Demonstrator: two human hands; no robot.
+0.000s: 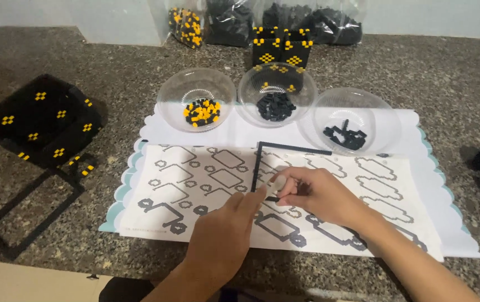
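Both hands meet at the lower end of a thin black frame of small interlocking plastic bricks point(258, 168), which lies flat on a white printed sheet of grey outline diagrams point(195, 184) on the speckled grey stone counter point(117, 61). The frame forms an L: one strip runs upward from the hands and a second turns right along its top edge. The left hand point(226, 235) rests palm down with its fingers narrowed together, fingertips pressing beside the strip's lower end. The right hand point(315, 193) is curled, thumb and forefinger pinched narrow on a small black piece at that same end. Judged by its build, the frame is very light and stiff only along each strip; it probably snaps apart if bent or lifted by one end, so it is best held close to the joint being pressed, flat against the sheet. Beyond the sheet stand three clear round plastic bowls: one with yellow and black bits point(202, 112), one with black bits point(275, 106), one with longer black pieces point(347, 136). A finished black and yellow brick box point(44, 126) sits to the left.
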